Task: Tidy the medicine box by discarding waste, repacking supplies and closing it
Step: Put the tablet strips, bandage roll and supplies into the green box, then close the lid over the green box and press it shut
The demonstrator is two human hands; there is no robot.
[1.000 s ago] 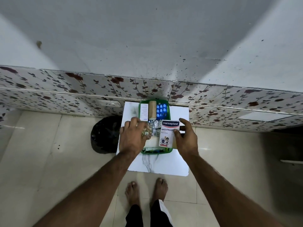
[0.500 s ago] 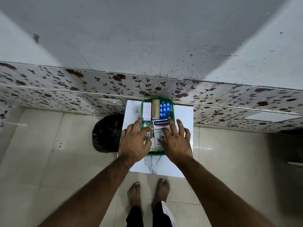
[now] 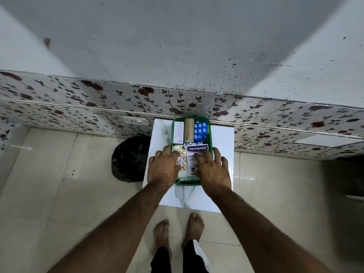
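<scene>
An open green medicine box (image 3: 210, 134) stands on a small white marble-look table (image 3: 222, 174). Its far half holds a white carton (image 3: 178, 133), a tan bandage roll (image 3: 188, 129) and a blue pill strip (image 3: 200, 131). In its near half lie a white Hansaplast box (image 3: 195, 154) and a gold pill strip (image 3: 182, 157). My left hand (image 3: 163, 167) lies flat over the box's near left side, fingers spread, touching the gold strip. My right hand (image 3: 213, 170) presses flat on the Hansaplast box, fingers apart. The box's lid is not visible.
A black rubbish bag (image 3: 130, 159) sits on the tiled floor just left of the table. A flower-patterned wall panel (image 3: 98, 101) runs behind the table. My bare feet (image 3: 177, 233) stand at the table's near edge.
My right hand laid the Hansaplast box flat into the green box and now rests on top of it. My left hand spread flat over the gold pill strip beside it.
</scene>
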